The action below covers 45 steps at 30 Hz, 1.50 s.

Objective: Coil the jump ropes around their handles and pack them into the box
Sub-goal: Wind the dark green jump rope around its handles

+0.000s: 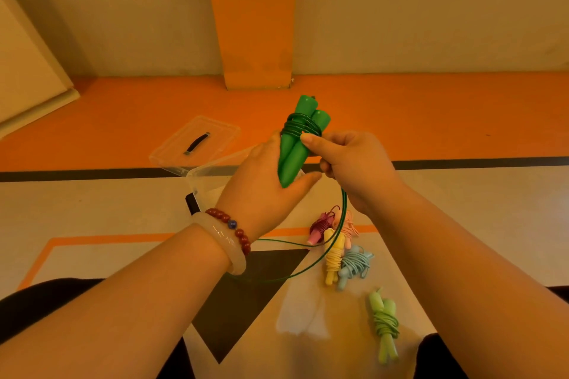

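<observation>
A: Where do we have the green handles (pixel 294 148)?

B: Up in front of us, the pair side by side and tilted, wide ends pointing far. The narrow ends sit in our left hand (pixel 261 184), whose fingers curl round behind and under them.

A: And the green rope (pixel 301 127)?

B: Several turns are wound round the upper half of the handles, just above our right thumb. The loose rest drops from under our right hand (pixel 351 166) and sweeps in a wide loop down to the floor and back towards our left wrist.

A: So what is the right hand doing?

B: Its thumb presses on the handles just below the coils and its fingers are curled, with the rope running out beneath them. We take it as gripping the rope, though the fingertips are hidden.

A: What lies around us?

B: On the floor (pixel 462 224) below the hands are wound bundles: maroon bundle (pixel 320 228), pink bundle (pixel 350 229), yellow bundle (pixel 334 258) and blue bundle (pixel 354 264) close together, and the light green bundle (pixel 385 324) nearer, apart. The clear box (pixel 197 183) stands behind our left hand, its lid (pixel 197 140) just beyond it, to the left.
</observation>
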Tool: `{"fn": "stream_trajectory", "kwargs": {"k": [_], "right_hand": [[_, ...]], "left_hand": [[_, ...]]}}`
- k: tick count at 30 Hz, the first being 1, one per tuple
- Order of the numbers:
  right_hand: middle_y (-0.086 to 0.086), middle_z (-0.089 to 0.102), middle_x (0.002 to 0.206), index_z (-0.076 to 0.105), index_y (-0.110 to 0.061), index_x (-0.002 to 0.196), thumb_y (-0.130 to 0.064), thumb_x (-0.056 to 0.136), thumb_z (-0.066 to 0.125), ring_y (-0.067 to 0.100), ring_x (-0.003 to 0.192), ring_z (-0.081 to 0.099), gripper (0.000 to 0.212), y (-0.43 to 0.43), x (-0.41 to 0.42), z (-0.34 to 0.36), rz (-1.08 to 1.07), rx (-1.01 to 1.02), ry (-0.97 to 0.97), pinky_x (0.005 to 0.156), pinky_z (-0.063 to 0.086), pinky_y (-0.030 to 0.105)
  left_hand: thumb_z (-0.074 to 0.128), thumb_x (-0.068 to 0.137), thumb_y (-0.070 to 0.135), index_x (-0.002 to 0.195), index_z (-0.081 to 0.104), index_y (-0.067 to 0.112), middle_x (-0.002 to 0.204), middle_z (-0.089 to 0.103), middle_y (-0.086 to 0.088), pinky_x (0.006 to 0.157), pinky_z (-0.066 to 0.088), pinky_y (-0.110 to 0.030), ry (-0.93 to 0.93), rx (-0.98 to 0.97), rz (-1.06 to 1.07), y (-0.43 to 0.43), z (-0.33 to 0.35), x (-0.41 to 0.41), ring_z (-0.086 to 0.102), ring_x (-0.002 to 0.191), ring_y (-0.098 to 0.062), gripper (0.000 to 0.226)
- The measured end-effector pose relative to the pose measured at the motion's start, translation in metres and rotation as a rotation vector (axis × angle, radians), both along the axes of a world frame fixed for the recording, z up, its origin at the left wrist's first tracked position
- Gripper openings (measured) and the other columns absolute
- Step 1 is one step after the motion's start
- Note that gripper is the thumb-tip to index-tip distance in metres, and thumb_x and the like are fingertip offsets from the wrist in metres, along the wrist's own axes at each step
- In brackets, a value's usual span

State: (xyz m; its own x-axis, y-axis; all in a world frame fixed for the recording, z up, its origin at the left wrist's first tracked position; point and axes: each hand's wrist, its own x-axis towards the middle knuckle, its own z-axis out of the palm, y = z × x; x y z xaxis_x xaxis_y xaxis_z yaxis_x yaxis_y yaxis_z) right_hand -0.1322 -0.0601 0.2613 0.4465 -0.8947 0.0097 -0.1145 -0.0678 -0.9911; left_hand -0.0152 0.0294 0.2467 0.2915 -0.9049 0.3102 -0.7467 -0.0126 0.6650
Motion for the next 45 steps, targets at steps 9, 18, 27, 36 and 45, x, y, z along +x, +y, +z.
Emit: {"fn": "stream_trajectory", "kwargs": {"k": [9, 18, 27, 36, 45], "right_hand": [[-0.001, 0.055, 0.056, 0.073, -0.013, 0.086, -0.028, 0.089, 0.065, 0.005, 0.051, 0.046, 0.017, -0.002, -0.008, 0.007, 0.122, -0.028, 0.017, 0.053, 0.04, 0.019], [0.001, 0.069, 0.075, 0.065, -0.011, 0.093, -0.021, 0.091, 0.06, 0.006, 0.048, 0.043, 0.011, -0.002, -0.01, 0.01, 0.165, 0.13, -0.185, 0.044, 0.033, 0.016], [-0.002, 0.069, 0.083, 0.068, -0.015, 0.098, -0.036, 0.076, 0.061, 0.005, 0.044, 0.032, 0.031, 0.0, -0.012, 0.008, 0.31, 0.266, -0.266, 0.042, 0.023, 0.016], [-0.016, 0.054, 0.045, 0.072, -0.013, 0.091, -0.025, 0.087, 0.068, -0.002, 0.041, 0.045, 0.013, 0.01, -0.004, 0.009, 0.029, 0.007, -0.059, 0.044, 0.035, 0.012], [-0.006, 0.048, 0.05, 0.072, -0.019, 0.092, -0.017, 0.091, 0.061, 0.004, 0.048, 0.039, 0.012, -0.005, -0.014, 0.018, 0.251, -0.04, -0.038, 0.047, 0.035, 0.015]], "left_hand": [[0.053, 0.097, 0.03, 0.099, 0.058, 0.022, 0.071, 0.051, 0.006, 0.057, 0.04, -0.026, 0.462, 0.015, -0.011, -0.003, 0.007, 0.0, 0.048, 0.058, -0.006, 0.009], [0.049, 0.096, 0.019, 0.096, 0.059, 0.014, 0.081, 0.051, -0.001, 0.042, 0.03, -0.017, 1.211, -0.011, -0.172, 0.001, 0.02, -0.011, 0.04, 0.053, -0.007, 0.011], [0.048, 0.092, 0.033, 0.112, 0.057, 0.028, 0.084, 0.074, 0.003, 0.058, 0.056, -0.026, 1.234, 0.161, -0.227, 0.005, 0.027, -0.009, 0.062, 0.06, -0.014, 0.023], [0.051, 0.097, 0.025, 0.124, 0.044, 0.046, 0.108, 0.065, 0.006, 0.073, 0.06, -0.036, 0.847, 0.113, -0.198, 0.004, 0.02, -0.01, 0.07, 0.081, -0.01, 0.035], [0.041, 0.102, 0.027, 0.113, 0.058, 0.03, 0.076, 0.068, 0.004, 0.046, 0.049, -0.025, 0.988, -0.037, -0.129, 0.005, 0.022, -0.01, 0.06, 0.056, -0.014, 0.02]]}}
